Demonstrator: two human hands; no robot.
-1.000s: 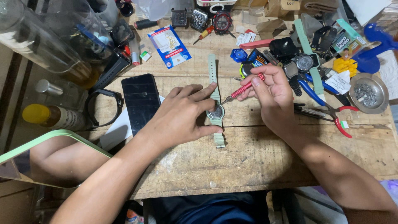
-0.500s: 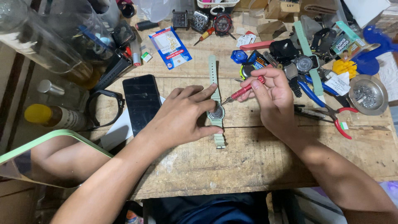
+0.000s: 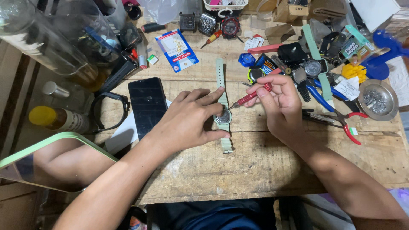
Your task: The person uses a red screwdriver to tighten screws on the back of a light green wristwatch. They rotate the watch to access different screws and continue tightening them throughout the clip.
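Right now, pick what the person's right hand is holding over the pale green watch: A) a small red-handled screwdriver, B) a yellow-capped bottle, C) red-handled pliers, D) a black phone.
A: the right hand pinches a small red-handled screwdriver with its tip aimed at the case of the pale green watch, which the left hand pins to the wooden table.

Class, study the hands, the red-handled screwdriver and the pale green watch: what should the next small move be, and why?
Probably lower the screwdriver tip a little onto the watch back. The left hand pins the watch flat on the wooden bench, while the right hand holds the tool slanted, its tip just at the case edge.
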